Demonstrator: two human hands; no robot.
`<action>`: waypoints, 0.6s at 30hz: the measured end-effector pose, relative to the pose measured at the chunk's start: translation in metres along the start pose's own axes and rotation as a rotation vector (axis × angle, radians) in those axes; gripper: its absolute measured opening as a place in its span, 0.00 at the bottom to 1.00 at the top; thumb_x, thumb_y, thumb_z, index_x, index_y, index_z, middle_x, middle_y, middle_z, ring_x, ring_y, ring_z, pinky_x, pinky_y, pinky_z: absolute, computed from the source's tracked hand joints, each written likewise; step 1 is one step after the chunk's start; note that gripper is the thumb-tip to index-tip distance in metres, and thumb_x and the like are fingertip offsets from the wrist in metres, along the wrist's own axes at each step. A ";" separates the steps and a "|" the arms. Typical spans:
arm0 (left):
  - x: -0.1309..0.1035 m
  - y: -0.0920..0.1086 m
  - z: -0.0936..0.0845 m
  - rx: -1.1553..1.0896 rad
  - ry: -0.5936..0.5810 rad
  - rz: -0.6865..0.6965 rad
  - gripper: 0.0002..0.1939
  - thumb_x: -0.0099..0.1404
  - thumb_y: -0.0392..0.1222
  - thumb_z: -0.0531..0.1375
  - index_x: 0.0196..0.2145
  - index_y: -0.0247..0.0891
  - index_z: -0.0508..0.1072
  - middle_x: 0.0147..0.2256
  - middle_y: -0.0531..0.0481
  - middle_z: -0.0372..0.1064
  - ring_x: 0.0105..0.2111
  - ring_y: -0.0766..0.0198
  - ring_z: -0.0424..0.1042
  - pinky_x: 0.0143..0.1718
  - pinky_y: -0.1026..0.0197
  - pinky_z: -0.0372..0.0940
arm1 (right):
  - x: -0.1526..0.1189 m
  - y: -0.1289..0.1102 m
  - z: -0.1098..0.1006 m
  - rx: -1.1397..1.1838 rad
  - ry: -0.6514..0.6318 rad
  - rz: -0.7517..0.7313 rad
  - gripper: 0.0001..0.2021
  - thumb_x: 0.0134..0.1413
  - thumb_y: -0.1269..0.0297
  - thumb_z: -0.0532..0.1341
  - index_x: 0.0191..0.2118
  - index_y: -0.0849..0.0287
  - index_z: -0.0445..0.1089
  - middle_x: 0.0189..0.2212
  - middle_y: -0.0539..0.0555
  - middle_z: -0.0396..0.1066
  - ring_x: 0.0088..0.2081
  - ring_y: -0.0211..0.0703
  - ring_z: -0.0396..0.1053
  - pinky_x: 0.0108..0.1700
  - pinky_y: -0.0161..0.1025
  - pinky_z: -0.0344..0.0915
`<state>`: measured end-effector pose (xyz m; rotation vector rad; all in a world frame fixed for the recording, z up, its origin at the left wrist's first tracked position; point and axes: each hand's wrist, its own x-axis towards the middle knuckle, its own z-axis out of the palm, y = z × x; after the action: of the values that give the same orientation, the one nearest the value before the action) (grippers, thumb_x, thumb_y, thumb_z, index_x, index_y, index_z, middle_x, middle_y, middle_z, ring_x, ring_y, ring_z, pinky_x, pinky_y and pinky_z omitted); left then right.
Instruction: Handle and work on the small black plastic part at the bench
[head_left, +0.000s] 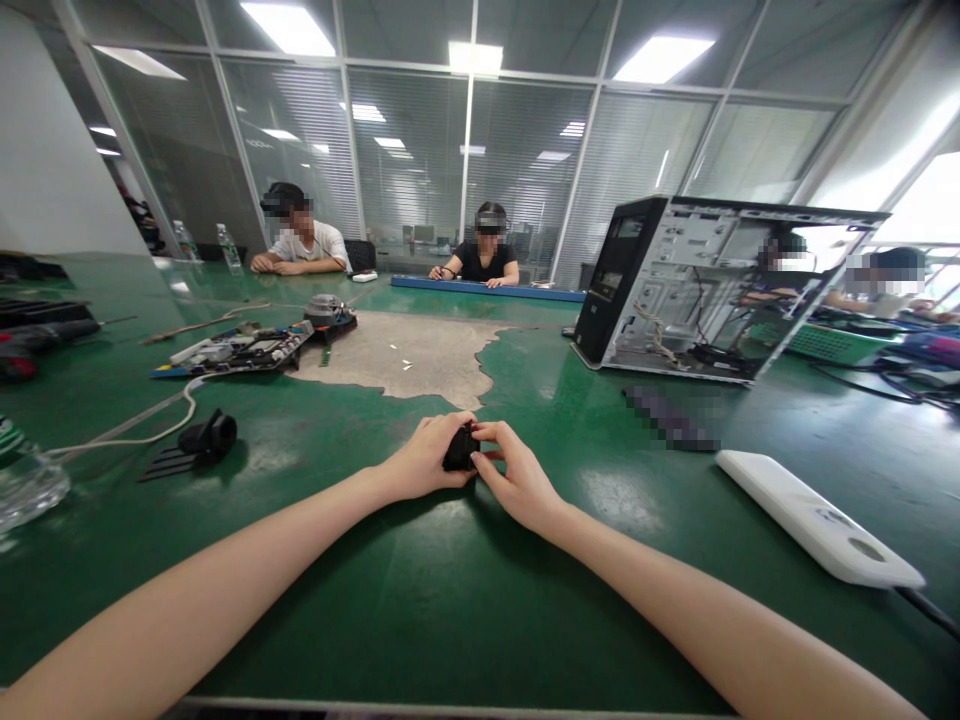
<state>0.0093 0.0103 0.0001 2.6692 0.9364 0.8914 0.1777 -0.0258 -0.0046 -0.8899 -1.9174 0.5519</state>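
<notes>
Between my two hands, just above the middle of the green table (420,620), is a small black part (459,449), mostly covered by fingers, so its exact kind is hidden. My left hand (424,458) wraps around its left side and underside. From the right, my right hand (517,475) pinches its edge with thumb and fingertips. A black plastic piece (206,437) with a round end and flat slats lies to the left of my hands. Further back on the left rests a circuit board (236,350), with a round fan-like cooler (330,313) beside it.
An opened computer case (637,290) stands at the right, behind a pixelated flat object (671,418) and a white power bank-like block (817,515) with a cable. A clear bottle (30,480) lies at far left. Two people sit across the table; others are at right.
</notes>
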 end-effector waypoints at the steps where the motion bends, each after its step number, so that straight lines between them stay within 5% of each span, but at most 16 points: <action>1: 0.000 0.000 0.000 0.002 -0.001 -0.002 0.30 0.49 0.38 0.60 0.49 0.41 0.53 0.45 0.48 0.62 0.44 0.56 0.63 0.46 0.53 0.54 | 0.000 0.000 0.000 -0.006 0.006 0.002 0.10 0.52 0.72 0.53 0.41 0.55 0.59 0.42 0.53 0.61 0.46 0.42 0.62 0.44 0.42 0.68; 7: 0.000 -0.001 0.000 0.008 -0.005 0.000 0.30 0.50 0.38 0.60 0.49 0.40 0.52 0.45 0.46 0.61 0.45 0.55 0.62 0.46 0.53 0.54 | 0.001 0.004 0.001 -0.038 -0.001 0.022 0.16 0.52 0.72 0.53 0.48 0.56 0.56 0.43 0.56 0.61 0.45 0.43 0.63 0.45 0.43 0.67; 18: 0.000 0.000 0.000 0.015 -0.010 -0.005 0.30 0.50 0.39 0.60 0.49 0.40 0.53 0.45 0.47 0.61 0.44 0.55 0.62 0.46 0.54 0.54 | 0.001 0.003 0.000 0.047 -0.033 0.033 0.11 0.53 0.72 0.53 0.43 0.55 0.59 0.41 0.53 0.61 0.44 0.40 0.65 0.43 0.40 0.68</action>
<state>0.0095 0.0102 -0.0002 2.6800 0.9511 0.8731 0.1787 -0.0235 -0.0060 -0.8884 -1.9147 0.6320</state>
